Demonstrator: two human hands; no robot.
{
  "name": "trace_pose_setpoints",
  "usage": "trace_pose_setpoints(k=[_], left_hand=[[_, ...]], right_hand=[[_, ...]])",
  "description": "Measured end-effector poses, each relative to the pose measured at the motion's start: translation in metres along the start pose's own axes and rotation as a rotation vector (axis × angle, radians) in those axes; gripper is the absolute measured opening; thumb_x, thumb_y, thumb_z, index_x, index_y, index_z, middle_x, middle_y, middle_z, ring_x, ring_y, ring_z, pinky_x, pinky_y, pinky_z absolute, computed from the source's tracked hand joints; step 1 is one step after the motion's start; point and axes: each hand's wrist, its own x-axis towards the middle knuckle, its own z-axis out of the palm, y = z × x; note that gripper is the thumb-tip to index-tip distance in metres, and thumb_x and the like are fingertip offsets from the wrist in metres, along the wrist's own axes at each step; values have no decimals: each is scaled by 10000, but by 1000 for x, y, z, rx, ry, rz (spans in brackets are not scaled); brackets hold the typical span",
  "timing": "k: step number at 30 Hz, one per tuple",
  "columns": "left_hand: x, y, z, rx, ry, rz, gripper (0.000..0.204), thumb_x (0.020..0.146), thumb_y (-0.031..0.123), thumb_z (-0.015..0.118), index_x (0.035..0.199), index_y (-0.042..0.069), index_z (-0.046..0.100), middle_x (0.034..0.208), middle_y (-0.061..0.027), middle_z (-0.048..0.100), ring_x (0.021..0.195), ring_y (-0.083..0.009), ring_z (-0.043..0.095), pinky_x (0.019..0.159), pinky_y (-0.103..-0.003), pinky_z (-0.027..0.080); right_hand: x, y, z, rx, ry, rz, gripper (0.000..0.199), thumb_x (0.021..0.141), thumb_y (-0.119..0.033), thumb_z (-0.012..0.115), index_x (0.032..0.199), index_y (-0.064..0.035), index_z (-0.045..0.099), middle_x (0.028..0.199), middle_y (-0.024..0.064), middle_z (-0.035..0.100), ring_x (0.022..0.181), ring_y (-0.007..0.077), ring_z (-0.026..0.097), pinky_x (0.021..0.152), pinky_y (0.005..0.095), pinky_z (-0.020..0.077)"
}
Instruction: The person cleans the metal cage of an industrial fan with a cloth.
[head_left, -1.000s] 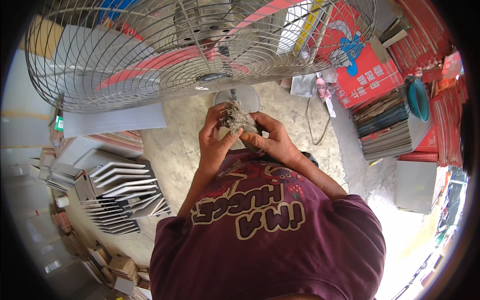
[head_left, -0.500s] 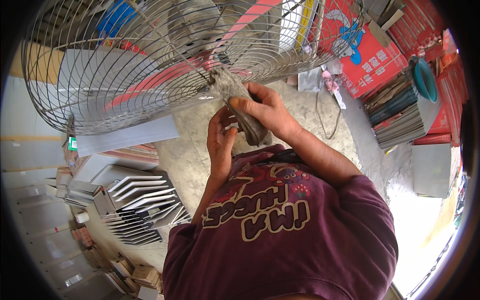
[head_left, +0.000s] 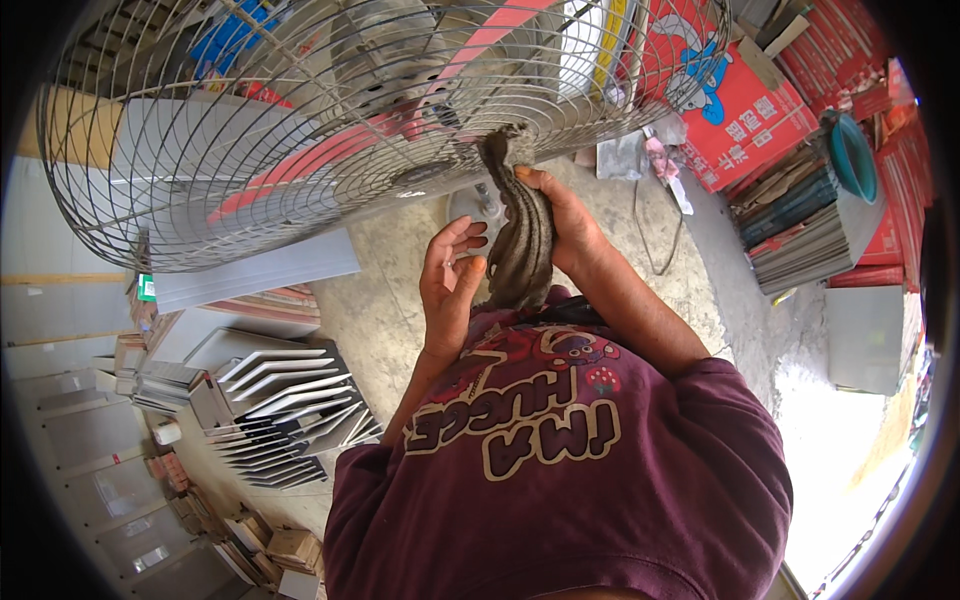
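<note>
A dirty grey-brown rag (head_left: 524, 235) hangs in folds in front of my body, its top end near the wire guard of a large fan (head_left: 400, 170). My right hand (head_left: 568, 222) grips the rag's right edge, thumb along its upper part. To the rag's left, my left hand (head_left: 452, 283) is raised with fingers apart and curved, holding nothing. A small gap shows between those fingers and the cloth. Red blades (head_left: 320, 165) sit behind the guard and look sharp, without blur.
Thin white-edged panels (head_left: 285, 400) stand in a rack at left. A red carton (head_left: 735, 120) and stacked flat sheets (head_left: 805, 235) with a teal basin (head_left: 851, 160) are at right. A cable (head_left: 655, 262) loops on the concrete floor (head_left: 385, 260).
The rag has swung from bunched and slanting to hanging longer and more upright, its top shifted right. My right hand moved slightly right; my left fingers opened away from the cloth.
</note>
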Motion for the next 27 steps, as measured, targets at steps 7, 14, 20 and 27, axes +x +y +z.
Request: trace_pose_setpoints(k=[7,14,20,27], left_hand=[[0,0,3,-10,-24,-4,499,886,219,617,1300,17,426,1205,-115,516,1068,-190,484,914,-321,393],[-7,6,2,-33,23,42,542,885,269,615,1293,-27,415,1194,-115,516,1070,-175,482,924,-314,381],[-12,6,-4,34,-33,33,640,852,359,640,1298,-36,406,1226,-133,490,1127,-202,453,976,-338,345],[-9,9,-1,107,-125,43,588,869,282,629,1308,-33,398,1229,-128,505,1157,-210,453,1008,-346,323]], right_hand=[[2,10,-16,65,126,116,294,867,-330,585,968,-54,609,783,76,638,607,217,605,529,359,513],[-20,4,35,-157,-163,-11,287,864,-269,617,978,-7,594,816,88,630,665,164,626,559,315,532],[-8,-5,51,-156,-235,41,289,871,-280,585,983,-14,598,809,82,641,648,161,627,551,295,540],[1,-7,33,17,-224,98,290,879,-299,569,985,-32,603,784,77,643,648,150,607,588,282,526]])
